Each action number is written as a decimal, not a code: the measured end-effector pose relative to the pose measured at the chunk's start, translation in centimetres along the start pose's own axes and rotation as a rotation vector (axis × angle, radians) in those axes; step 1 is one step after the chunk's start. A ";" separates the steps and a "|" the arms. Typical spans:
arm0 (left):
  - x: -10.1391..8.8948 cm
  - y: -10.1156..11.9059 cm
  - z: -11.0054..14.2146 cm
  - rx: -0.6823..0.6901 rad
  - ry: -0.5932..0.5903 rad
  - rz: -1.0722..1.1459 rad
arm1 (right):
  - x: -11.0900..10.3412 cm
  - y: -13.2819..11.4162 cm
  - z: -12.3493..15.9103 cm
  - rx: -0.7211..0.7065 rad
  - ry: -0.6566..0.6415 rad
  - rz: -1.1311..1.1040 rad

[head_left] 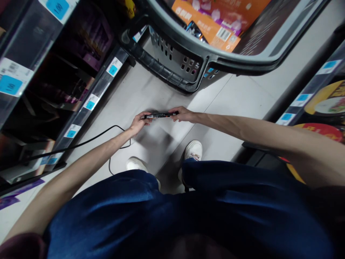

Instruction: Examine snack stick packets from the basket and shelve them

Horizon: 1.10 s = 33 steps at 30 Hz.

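Between my two hands is a thin, flat black package, seen edge-on, with small light and reddish print along its side. My left hand grips its left end, fingers closed around it. At the opposite end my right hand pinches it between thumb and fingers. Both hands are low over the floor, just beyond my white shoes. The broad face of the package is hidden from this angle, so its contents cannot be made out.
Ahead stands a grey shopping basket with a black handle, holding orange packages. Shelves with blue price tags line the left; another shelf with round-lidded packs runs along the right. A black cable trails across the floor.
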<state>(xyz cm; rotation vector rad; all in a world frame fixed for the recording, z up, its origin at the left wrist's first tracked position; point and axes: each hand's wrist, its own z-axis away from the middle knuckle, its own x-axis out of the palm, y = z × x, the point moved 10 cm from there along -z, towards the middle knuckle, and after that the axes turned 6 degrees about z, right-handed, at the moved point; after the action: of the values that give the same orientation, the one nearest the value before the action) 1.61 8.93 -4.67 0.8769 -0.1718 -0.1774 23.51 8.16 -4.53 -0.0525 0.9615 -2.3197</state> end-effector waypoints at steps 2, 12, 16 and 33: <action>0.1 -0.3 0.1 -0.049 -0.007 0.030 | 0.2 -0.1 0.2 0.023 -0.015 -0.017; -0.6 -1.5 -0.2 -0.125 -0.001 0.013 | 0.0 -0.1 0.2 0.085 0.019 -0.133; -0.2 -1.4 -0.2 -0.118 -0.028 -0.030 | -0.2 -0.5 0.5 0.088 0.042 -0.121; 0.4 -0.1 0.7 0.065 -0.091 -0.205 | -0.2 -0.4 0.5 0.109 0.111 -0.088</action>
<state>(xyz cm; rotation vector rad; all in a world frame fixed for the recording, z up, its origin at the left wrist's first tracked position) 1.84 8.26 -4.25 0.9515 -0.1732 -0.4052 23.55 8.15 -3.81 0.0814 0.9010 -2.4743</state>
